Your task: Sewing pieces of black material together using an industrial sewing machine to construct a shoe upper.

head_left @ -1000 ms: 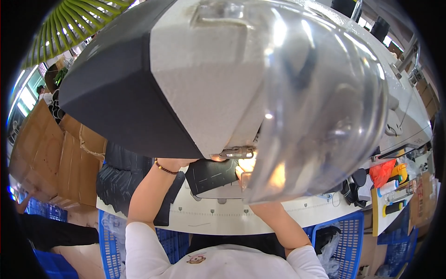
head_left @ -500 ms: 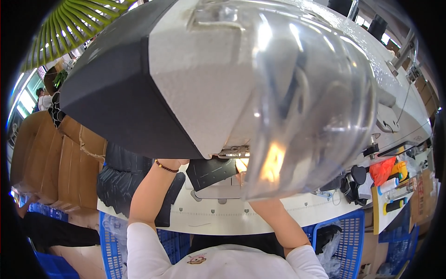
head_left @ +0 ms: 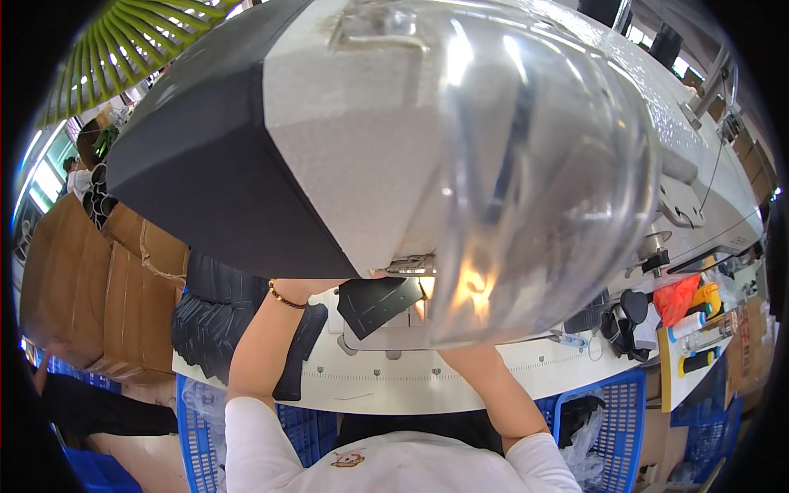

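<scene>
A big sewing machine head [head_left: 345, 148], white with a black side, fills most of the view, with a clear curved guard [head_left: 542, 189] at its front. My left hand [head_left: 329, 287], a beaded bracelet on its wrist, reaches under the machine next to a flat black fabric piece [head_left: 382, 302] on the white table [head_left: 460, 382]; its fingers are hidden. My right hand [head_left: 464, 333] shows only as a warm blur through the guard, right of the black piece. Its grip is unreadable.
A stack of black cut pieces [head_left: 209, 316] lies at the table's left end, and a long black strip [head_left: 300, 353] lies beside my left forearm. Cardboard boxes [head_left: 90, 296] stand left. Blue baskets [head_left: 604, 411] sit below the table. A red bag [head_left: 675, 297] and thread spools [head_left: 690, 329] are at right.
The reflections in the clear guard have shifted a little as my head moved. Both forearms stay in the same place under the machine.
</scene>
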A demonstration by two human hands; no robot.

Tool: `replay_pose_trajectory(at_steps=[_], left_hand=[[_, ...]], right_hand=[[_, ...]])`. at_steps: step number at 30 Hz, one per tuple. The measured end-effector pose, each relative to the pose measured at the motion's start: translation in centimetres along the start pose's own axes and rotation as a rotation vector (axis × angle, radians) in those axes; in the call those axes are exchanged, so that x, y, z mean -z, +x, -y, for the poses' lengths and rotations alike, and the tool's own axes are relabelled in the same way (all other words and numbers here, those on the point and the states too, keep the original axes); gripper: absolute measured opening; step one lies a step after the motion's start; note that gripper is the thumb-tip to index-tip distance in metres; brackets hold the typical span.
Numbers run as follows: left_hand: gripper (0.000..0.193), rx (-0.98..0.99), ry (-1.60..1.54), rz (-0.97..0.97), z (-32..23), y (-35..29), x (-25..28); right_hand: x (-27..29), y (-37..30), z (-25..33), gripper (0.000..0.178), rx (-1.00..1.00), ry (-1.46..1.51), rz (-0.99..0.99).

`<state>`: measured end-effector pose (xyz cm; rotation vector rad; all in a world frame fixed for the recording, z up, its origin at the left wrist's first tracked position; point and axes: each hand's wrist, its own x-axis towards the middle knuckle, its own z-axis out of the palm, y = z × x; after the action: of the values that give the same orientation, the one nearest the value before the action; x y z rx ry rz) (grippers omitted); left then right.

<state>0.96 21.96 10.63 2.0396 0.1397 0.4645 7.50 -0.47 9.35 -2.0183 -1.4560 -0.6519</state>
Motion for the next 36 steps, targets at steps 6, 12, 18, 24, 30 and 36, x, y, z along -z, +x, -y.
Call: replay_pose_trajectory(at_steps=[6, 12, 18, 24, 30, 36], left_hand=[[0.049, 0.228, -0.159, 0.101, -2.2, -0.5, -0.7], [0.028, 0.046, -0.256, 0.050, -6.4, -1.9, -1.1], [0.030, 0.126, -0.413, -0.110, -5.8, -3.0, -3.0], [0.038, 0.028, -0.360, -0.206, -6.0, -3.3, -3.6], [0.049, 0.116, -0.221, -0.180, -7.4, -4.1, -3.8], [0.043, 0.078, -0.280, -0.259, -7.3, -4.0, -4.5]], right_hand=[[-0.1, 0.3, -0.8, 0.031, -0.015, 0.065, -0.021], [0.2, 1.1, -0.8, 0.015, 0.074, -0.030, -0.008], [1.2, 1.1, 0.6, 0.022, 0.002, 0.154, -0.062], [1.4, 0.8, 1.7, 0.020, 0.111, 0.437, -0.274], [1.8, 0.5, 1.3, 0.014, 0.196, 0.258, -0.384], [1.9, 0.5, 1.3, 0.013, 0.210, 0.232, -0.420]])
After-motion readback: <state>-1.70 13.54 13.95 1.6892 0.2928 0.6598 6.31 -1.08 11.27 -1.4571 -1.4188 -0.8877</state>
